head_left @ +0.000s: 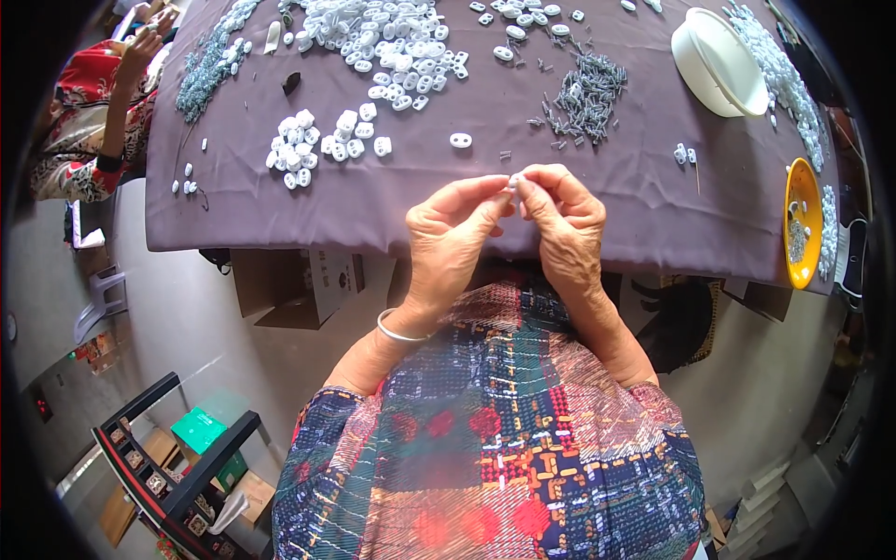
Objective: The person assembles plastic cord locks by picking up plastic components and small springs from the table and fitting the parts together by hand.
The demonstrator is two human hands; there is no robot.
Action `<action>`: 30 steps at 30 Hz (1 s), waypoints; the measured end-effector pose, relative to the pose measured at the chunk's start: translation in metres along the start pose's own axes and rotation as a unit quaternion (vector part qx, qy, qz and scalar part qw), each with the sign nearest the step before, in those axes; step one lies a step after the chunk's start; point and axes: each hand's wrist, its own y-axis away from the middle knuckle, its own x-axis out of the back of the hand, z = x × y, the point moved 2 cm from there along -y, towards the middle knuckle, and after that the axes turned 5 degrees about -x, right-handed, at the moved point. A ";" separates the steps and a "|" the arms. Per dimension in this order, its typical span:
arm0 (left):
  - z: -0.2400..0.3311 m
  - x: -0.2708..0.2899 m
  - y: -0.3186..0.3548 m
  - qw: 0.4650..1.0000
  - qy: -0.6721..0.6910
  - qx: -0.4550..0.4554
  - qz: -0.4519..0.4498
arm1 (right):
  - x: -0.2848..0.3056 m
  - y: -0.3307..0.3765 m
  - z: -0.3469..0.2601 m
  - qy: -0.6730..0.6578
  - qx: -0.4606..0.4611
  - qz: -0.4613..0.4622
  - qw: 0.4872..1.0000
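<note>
Fingertips together above the near edge of the table, my left hand [446,233] and my right hand [567,229] both pinch a small white plastic piece [514,184]. Most of that piece is hidden by the fingers. Just beyond them lies a single white oval piece with two holes [460,140]. A large heap of similar white two-hole pieces [401,42] spreads over the far middle, with a smaller cluster [297,149] nearer on the left. Ahead of my right hand sits a pile of small grey metal pieces, perhaps springs [588,98].
A brown cloth [373,210] covers the table. To the right stand a white tub [714,65] and an orange bowl [803,224] with small parts inside. Pale blue pieces [210,79] are heaped at far left, near another person's arm [117,112]. Cardboard boxes [289,285] sit beneath the table.
</note>
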 end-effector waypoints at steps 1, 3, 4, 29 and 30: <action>-0.003 0.003 -0.003 1.000 0.000 0.000 -0.001 | 0.004 -0.003 0.000 -0.031 -0.020 0.019 0.999; -0.001 0.012 -0.015 0.939 -0.280 -0.202 0.000 | 0.012 -0.007 -0.006 -0.073 -0.038 0.043 0.996; 0.001 0.013 -0.022 0.916 -0.326 -0.233 0.011 | 0.018 -0.009 -0.007 -0.078 -0.054 0.044 0.995; -0.022 -0.009 -0.038 0.930 -0.300 -0.200 -0.075 | 0.047 -0.014 -0.001 0.019 -0.106 0.052 0.993; -0.021 -0.006 -0.037 0.988 -0.130 -0.034 -0.078 | 0.046 -0.015 -0.002 0.019 -0.104 0.043 0.994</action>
